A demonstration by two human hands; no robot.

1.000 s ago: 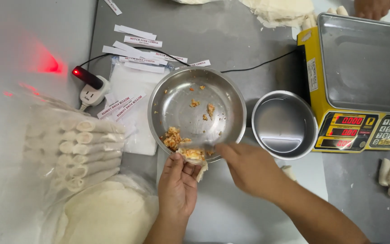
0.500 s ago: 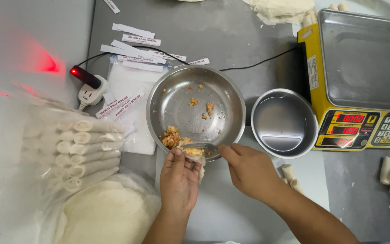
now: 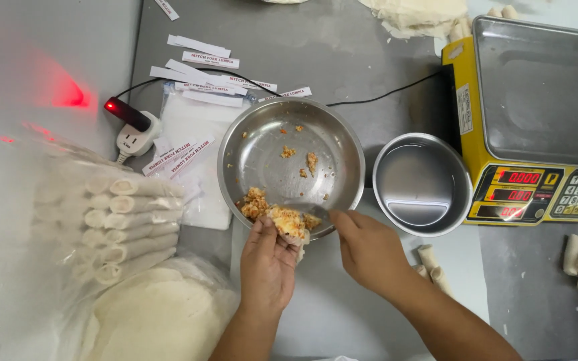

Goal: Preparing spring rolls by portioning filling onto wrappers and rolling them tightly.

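Head view, left to right: a clear bag of rolled spring rolls (image 3: pixel 112 224) and a stack of round wrappers (image 3: pixel 155 317) lie left of the grip. The left hand (image 3: pixel 267 264) is curled, grasping a clump of minced filling (image 3: pixel 287 222) at the near rim of the steel bowl (image 3: pixel 262 144). Just right of it, the right hand (image 3: pixel 368 249) pinches at the same rim; whether it holds a spoon or only filling I cannot tell. Farther right stand a small steel cup (image 3: pixel 421 184) and a yellow scale (image 3: pixel 503 160), cut off by the frame. Loose filling could crumble onto the bench (image 3: pixel 342 60) if the left grip slackens. The fingertips are hidden under the clump.
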